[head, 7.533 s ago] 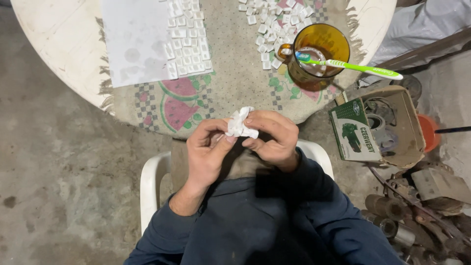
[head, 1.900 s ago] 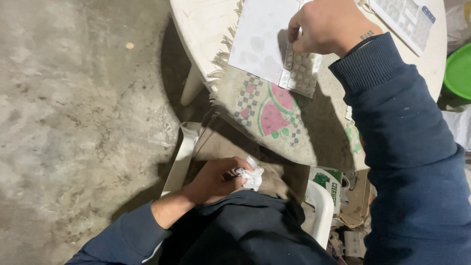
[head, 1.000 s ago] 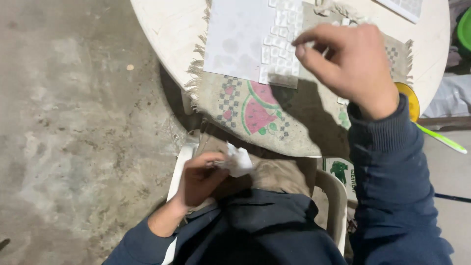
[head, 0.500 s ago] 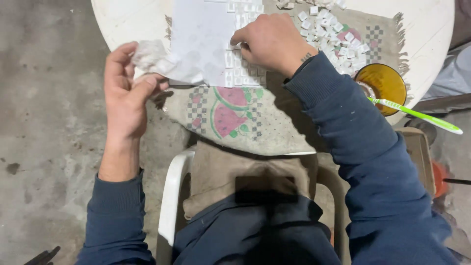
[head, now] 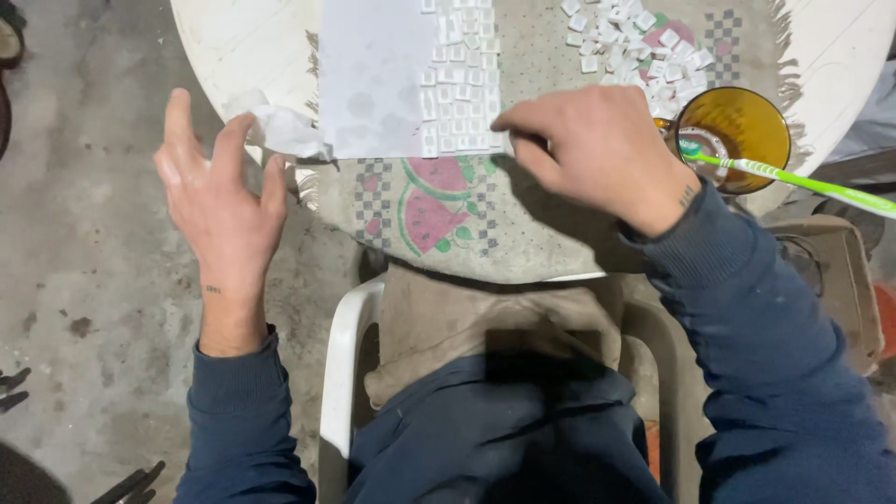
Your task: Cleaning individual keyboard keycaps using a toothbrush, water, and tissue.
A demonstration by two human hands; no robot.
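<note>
The left hand (head: 222, 201) has risen from the lap to nine o'clock of the white square sheet (head: 378, 75), fingers now spread, beside the crumpled white tissue (head: 280, 131) it earlier clutched. The right hand (head: 597, 149) has slid down to the sheet's five o'clock corner.

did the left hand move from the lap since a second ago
Yes. The left hand has come up from the lap to the edge of the round table, its fingertips at the crumpled white tissue beside the white sheet.

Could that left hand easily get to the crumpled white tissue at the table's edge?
Probably yes. The left hand is open, its fingertips right beside the crumpled white tissue on the table, with nothing between them. The right hand is busy further along at the grid of small white tiles.
</note>
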